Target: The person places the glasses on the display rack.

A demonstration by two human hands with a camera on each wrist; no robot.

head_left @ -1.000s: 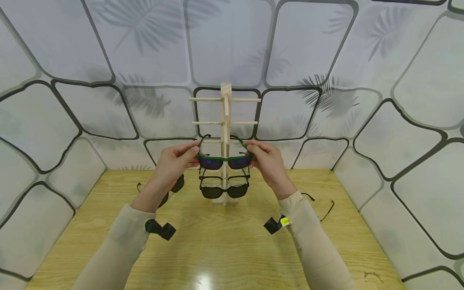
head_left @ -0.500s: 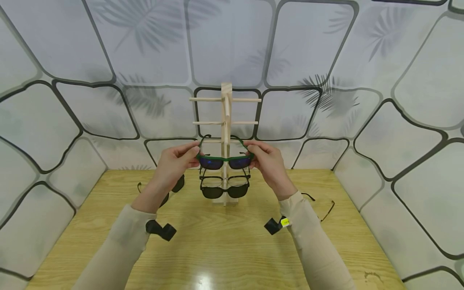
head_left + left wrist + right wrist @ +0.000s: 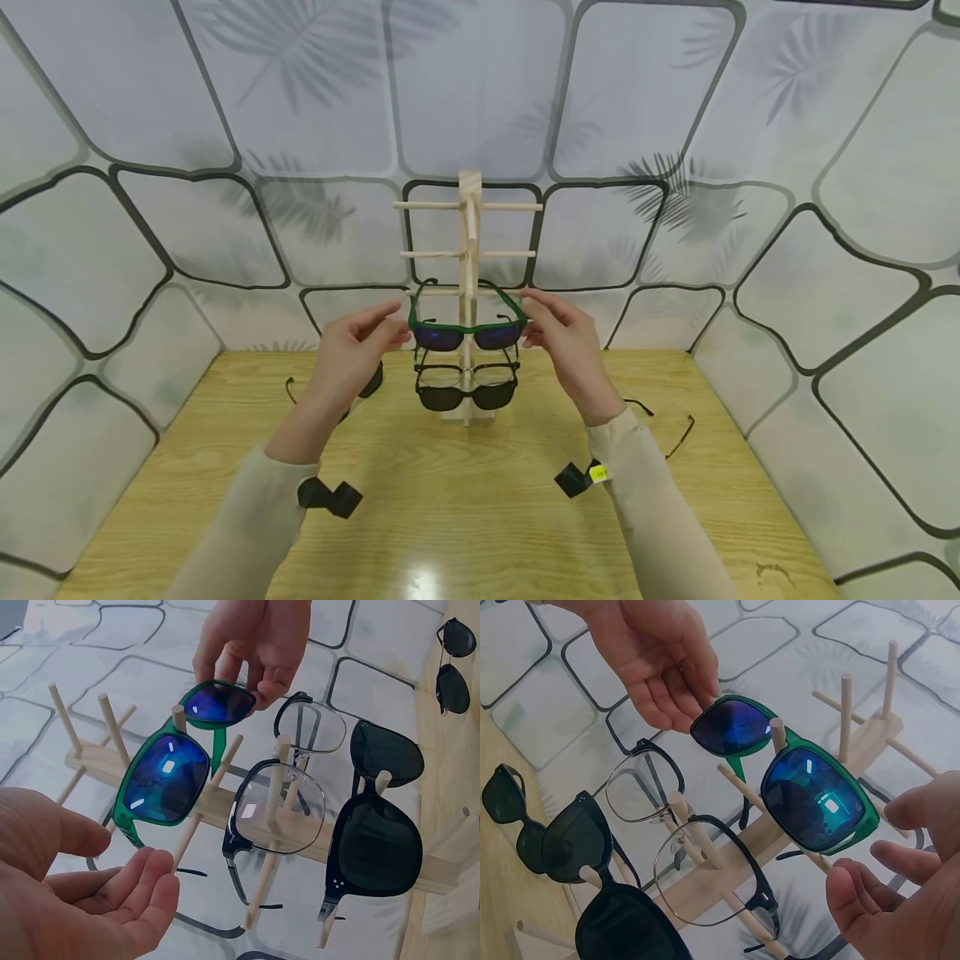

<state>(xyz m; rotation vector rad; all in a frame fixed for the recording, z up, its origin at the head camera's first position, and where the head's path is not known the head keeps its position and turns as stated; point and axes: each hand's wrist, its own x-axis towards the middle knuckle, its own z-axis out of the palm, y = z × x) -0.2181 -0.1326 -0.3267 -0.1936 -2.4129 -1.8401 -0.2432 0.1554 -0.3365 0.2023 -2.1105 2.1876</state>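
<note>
Green-framed sunglasses (image 3: 467,330) with blue mirrored lenses sit on a peg of the wooden eyewear stand (image 3: 469,187). Beside their left end is my left hand (image 3: 357,350), thumb and fingers apart with nothing between them. My right hand (image 3: 561,346) is spread just off the opposite end, as the gap around the hinge in the right wrist view shows. Below hang half-rim eyeglasses (image 3: 281,806) with clear lenses, then black sunglasses (image 3: 379,847) on the lowest peg. The upper two crossbars of the stand carry nothing.
On the wood-grain table (image 3: 450,517), dark sunglasses (image 3: 454,667) lie left of the stand, partly behind my left arm. Thin temples of another pair of glasses (image 3: 678,437) show beside my right forearm. A patterned wall covering (image 3: 480,83) stands close behind the stand.
Both hands have let go of the green sunglasses and moved outward, the left to the left, the right to the right. The sunglasses stay on the stand.
</note>
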